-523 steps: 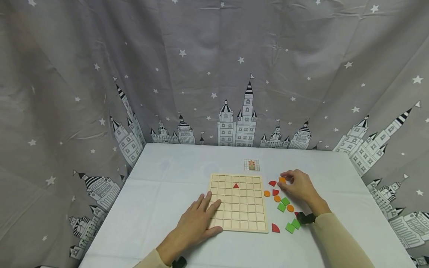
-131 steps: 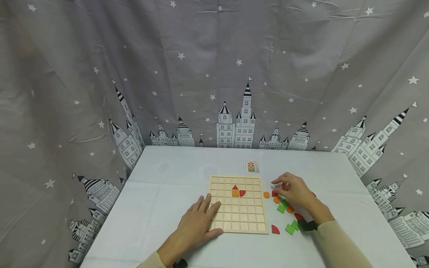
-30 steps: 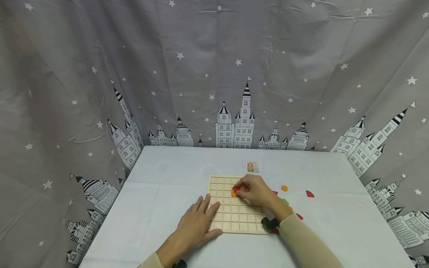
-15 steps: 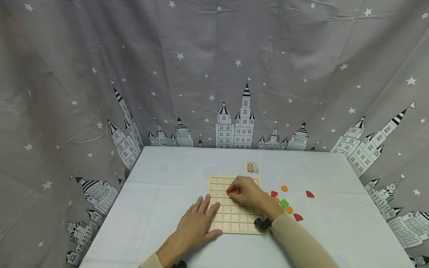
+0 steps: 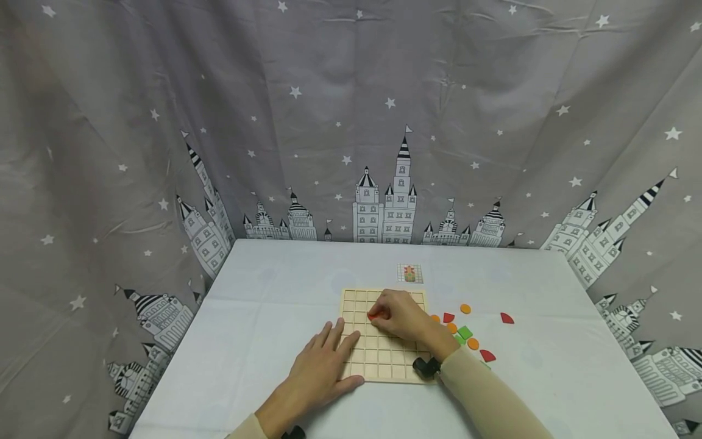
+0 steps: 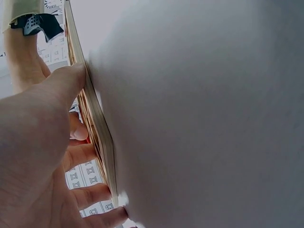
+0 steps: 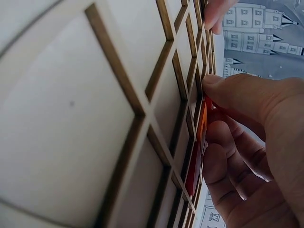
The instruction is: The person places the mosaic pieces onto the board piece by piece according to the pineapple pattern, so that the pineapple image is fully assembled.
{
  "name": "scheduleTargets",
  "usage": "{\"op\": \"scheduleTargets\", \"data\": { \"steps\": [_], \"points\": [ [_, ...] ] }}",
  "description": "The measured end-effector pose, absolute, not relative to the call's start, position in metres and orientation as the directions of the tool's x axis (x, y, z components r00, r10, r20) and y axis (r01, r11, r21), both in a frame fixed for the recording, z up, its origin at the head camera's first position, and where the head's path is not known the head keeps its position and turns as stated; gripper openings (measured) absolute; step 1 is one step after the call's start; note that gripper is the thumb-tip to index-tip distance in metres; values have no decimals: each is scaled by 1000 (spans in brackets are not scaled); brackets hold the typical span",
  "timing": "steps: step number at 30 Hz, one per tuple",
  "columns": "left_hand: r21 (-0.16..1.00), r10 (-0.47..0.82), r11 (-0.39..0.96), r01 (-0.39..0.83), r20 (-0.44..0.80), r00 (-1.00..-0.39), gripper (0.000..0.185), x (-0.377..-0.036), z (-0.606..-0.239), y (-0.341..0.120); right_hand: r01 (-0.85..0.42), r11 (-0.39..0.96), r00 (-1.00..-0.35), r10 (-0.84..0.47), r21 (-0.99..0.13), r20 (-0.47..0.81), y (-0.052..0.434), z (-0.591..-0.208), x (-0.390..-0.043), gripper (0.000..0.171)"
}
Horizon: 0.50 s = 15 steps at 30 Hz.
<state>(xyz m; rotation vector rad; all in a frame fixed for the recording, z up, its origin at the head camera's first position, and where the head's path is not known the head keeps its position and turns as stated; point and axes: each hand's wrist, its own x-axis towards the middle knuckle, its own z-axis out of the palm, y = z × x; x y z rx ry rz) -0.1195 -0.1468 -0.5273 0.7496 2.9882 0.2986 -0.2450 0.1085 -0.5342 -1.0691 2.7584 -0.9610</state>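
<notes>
1. The right hand (image 5: 403, 315) pinches a red piece (image 5: 373, 316) between thumb and fingers (image 7: 237, 95), low over a cell in the upper middle of the wooden grid board (image 5: 362, 360).
2. The left hand (image 5: 323, 367) lies flat, fingers spread, on the board's near-left corner on the counter (image 5: 274, 292).
3. Risk: a tilted piece may catch a divider and sit askew.
4. Risk: the right hand may nudge pieces it hides in neighbouring cells.
5. Risk: the board may slide if the left hand eases.
</notes>
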Motion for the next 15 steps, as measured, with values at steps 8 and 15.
{"op": "scheduleTargets", "data": {
  "steps": [8, 15],
  "points": [
    [205, 470, 864, 461, 2, -882, 91, -120, -526, -146, -588, 570, -770, -611, -574, 183, 105, -534, -245, 7],
    [196, 473, 864, 464, -1, -881, 90, -119, -526, -146, -564, 589, -790, -590, -579, 168, 103, -534, -246, 5]
  ]
}}
